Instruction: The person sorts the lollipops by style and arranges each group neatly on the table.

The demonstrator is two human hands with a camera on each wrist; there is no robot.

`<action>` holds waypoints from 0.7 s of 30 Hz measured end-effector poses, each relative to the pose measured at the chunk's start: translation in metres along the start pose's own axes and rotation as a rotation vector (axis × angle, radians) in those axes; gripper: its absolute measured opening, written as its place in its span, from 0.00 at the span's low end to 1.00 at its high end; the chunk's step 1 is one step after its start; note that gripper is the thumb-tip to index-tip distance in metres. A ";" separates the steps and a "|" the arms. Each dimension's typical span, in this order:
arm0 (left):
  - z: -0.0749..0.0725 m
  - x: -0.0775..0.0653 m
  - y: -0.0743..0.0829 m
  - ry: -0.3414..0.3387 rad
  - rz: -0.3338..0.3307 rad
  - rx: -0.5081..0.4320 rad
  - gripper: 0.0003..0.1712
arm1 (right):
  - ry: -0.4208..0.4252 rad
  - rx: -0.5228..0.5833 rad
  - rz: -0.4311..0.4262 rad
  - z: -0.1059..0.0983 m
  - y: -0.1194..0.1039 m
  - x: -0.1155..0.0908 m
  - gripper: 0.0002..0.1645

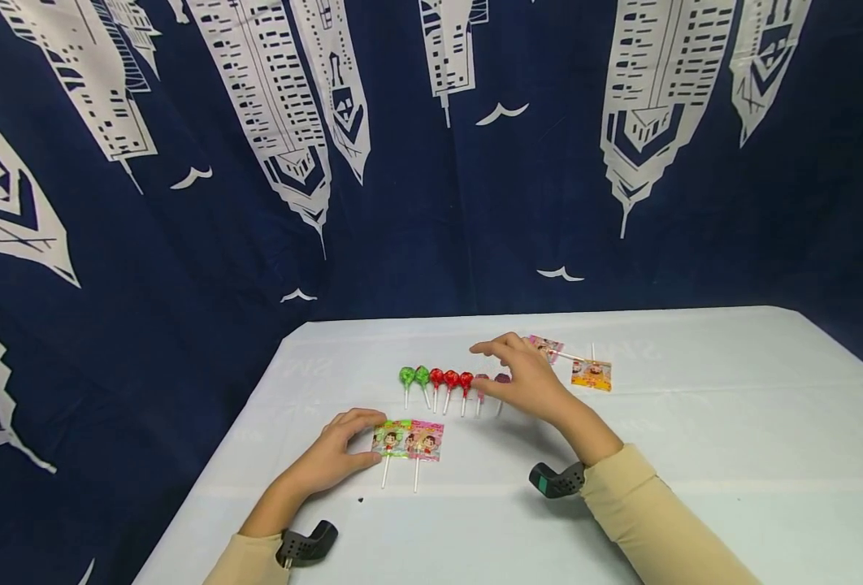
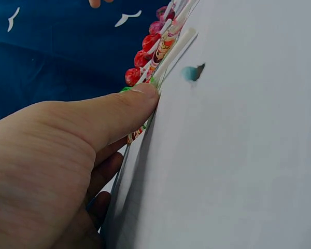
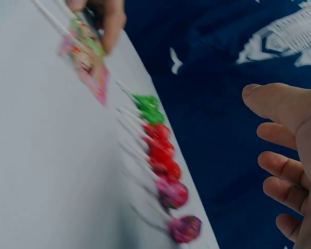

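Note:
My left hand [image 1: 332,455] holds a flat lollipop in a green wrapper [image 1: 390,439] at its left side, thumb at the lower edge and fingers at the upper edge. A flat lollipop in a pink wrapper [image 1: 426,441] lies right beside it, both sticks pointing toward me. Above the right end of a row of round lollipops hovers my right hand [image 1: 530,382], fingers loosely spread and holding nothing. That row runs from green lollipops [image 3: 147,106] through red ones [image 3: 160,150] to purple ones [image 3: 184,228]. In the head view, the hand partly covers the purple ones.
Beyond my right hand lie another pink-wrapped flat lollipop [image 1: 546,348] and an orange-wrapped one [image 1: 591,374]. A small dark speck [image 1: 361,500] marks the white table [image 1: 695,504]. A dark blue curtain with white buildings [image 1: 461,203] hangs behind the table.

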State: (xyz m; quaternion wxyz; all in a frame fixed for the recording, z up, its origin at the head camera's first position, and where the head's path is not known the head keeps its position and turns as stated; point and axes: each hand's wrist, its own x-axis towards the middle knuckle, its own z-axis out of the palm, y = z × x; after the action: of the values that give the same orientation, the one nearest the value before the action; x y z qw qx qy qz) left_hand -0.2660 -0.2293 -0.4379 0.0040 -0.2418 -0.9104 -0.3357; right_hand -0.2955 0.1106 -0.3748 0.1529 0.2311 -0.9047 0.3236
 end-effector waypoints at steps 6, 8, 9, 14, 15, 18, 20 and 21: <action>0.000 -0.001 -0.001 0.000 0.000 0.000 0.30 | 0.028 -0.001 0.081 -0.019 0.019 0.003 0.30; -0.001 -0.001 0.000 0.000 -0.006 -0.002 0.30 | 0.030 0.008 0.107 -0.024 0.025 0.003 0.31; -0.001 -0.001 0.000 -0.001 -0.009 -0.002 0.30 | 0.032 0.014 0.119 -0.027 0.028 0.003 0.32; -0.002 0.000 0.003 -0.002 -0.022 -0.009 0.30 | 0.027 0.043 0.164 -0.040 0.043 0.002 0.34; -0.002 0.000 0.003 -0.003 -0.024 -0.010 0.30 | 0.025 0.046 0.172 -0.042 0.047 0.001 0.34; -0.001 0.000 0.004 -0.007 -0.031 -0.012 0.30 | 0.021 0.049 0.208 -0.050 0.059 -0.002 0.35; -0.001 0.000 0.004 -0.007 -0.034 -0.013 0.30 | 0.015 0.050 0.241 -0.055 0.067 -0.005 0.35; -0.001 0.000 0.003 -0.008 -0.034 -0.015 0.30 | 0.012 0.051 0.255 -0.058 0.071 -0.007 0.35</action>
State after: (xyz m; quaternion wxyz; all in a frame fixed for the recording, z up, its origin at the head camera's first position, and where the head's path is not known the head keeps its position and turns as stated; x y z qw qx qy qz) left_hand -0.2649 -0.2274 -0.4351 -0.0071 -0.2278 -0.9119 -0.3414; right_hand -0.3193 0.1994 -0.3714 0.1102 0.1161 -0.9173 0.3646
